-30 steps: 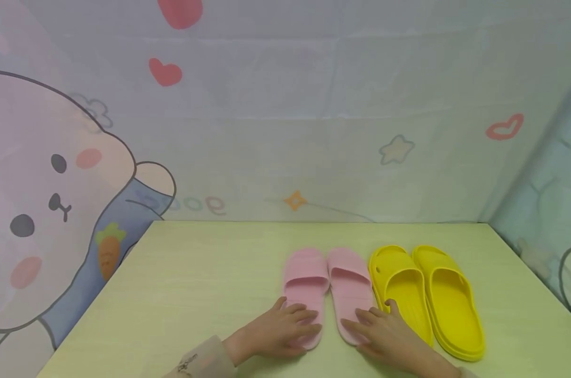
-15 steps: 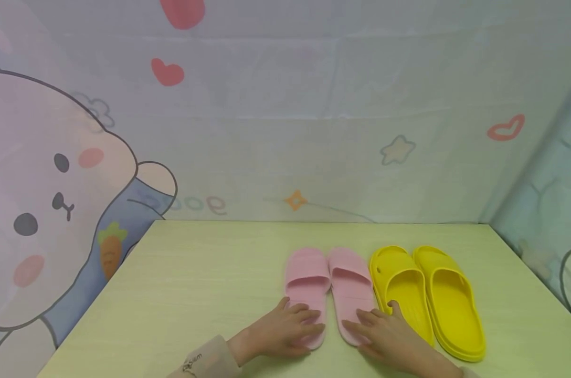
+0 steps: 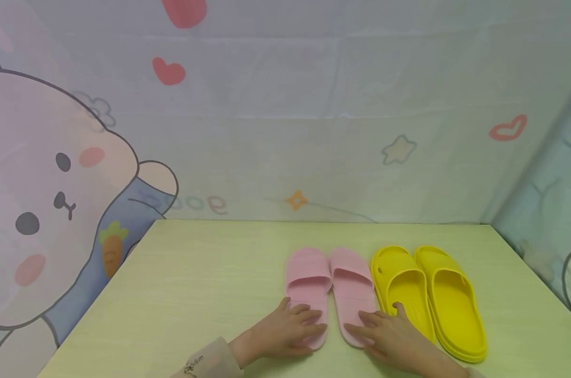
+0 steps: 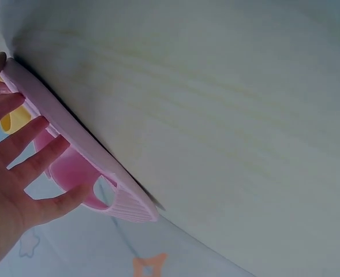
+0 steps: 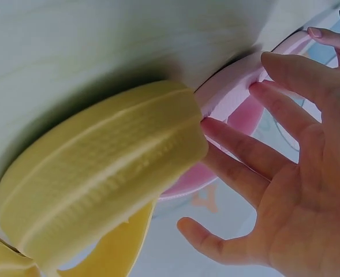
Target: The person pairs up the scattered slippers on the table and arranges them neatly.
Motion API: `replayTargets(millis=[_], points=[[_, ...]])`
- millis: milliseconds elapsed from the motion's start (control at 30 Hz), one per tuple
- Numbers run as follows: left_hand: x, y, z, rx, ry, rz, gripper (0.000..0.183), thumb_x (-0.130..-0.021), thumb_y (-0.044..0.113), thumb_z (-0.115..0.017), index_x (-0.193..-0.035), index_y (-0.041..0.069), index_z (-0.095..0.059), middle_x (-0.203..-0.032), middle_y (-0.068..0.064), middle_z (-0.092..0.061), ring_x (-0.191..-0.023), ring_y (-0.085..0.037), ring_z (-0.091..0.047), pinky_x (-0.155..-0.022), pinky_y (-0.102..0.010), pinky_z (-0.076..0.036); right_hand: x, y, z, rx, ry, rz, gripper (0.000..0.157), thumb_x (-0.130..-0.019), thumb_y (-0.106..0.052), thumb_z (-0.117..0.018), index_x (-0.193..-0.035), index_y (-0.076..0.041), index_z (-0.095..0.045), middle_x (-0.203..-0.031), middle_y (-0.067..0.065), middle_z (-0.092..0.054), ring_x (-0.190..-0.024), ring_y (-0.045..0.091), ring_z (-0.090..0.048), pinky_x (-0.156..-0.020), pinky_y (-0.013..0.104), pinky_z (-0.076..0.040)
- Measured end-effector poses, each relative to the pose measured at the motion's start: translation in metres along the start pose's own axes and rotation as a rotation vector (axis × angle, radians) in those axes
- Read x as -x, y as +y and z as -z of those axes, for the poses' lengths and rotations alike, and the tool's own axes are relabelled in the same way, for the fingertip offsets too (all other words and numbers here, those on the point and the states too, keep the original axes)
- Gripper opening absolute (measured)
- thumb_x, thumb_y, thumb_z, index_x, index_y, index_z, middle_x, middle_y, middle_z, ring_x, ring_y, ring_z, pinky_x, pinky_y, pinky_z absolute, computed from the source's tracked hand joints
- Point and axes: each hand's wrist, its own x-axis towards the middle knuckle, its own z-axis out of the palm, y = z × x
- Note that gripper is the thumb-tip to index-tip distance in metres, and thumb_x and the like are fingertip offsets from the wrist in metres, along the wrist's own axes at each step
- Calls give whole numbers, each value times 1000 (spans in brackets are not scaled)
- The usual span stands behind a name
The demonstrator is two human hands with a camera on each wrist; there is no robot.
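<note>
Two pink slippers lie side by side on the table, toes pointing to the back. My left hand spreads its fingers over the heel end of the left pink slipper. Fingertips are right at its footbed in the left wrist view, where the slipper's side edge shows. My right hand reaches with spread, lightly bent fingers over the heel of the right pink slipper. Its thumb overlaps the nearer yellow slipper. In the right wrist view this yellow slipper's heel stands close to the fingers.
A second yellow slipper lies at the right of the row. The pale table runs back to a printed cloth backdrop with a cartoon bear at the left. Another cloth hangs along the right side.
The whole head view has shifted very slightly to the right. Both hands and all the slippers keep practically the same places relative to each other.
</note>
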Motion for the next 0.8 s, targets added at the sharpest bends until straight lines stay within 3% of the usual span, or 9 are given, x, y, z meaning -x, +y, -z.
replayTargets(millis=[333, 800], points=[[2, 3, 3, 9, -12, 5, 48, -84, 46, -52, -128, 27, -46, -133, 1, -48, -118, -20, -47, -89, -51, -43, 1, -1, 5, -123, -126, -59, 39, -82, -33, -57, -121, -38, -52, -122, 5, -58, -104, 28, -57, -81, 66, -34], [-1, 0, 7, 40, -72, 17, 48, -84, 45, -53, -128, 28, -46, -134, 2, -47, -120, -21, -46, -90, -53, -42, 1, -2, 7, -120, -122, -78, 44, -79, -30, -61, -121, -38, -52, -124, 6, -56, -107, 29, -55, -79, 70, -33]])
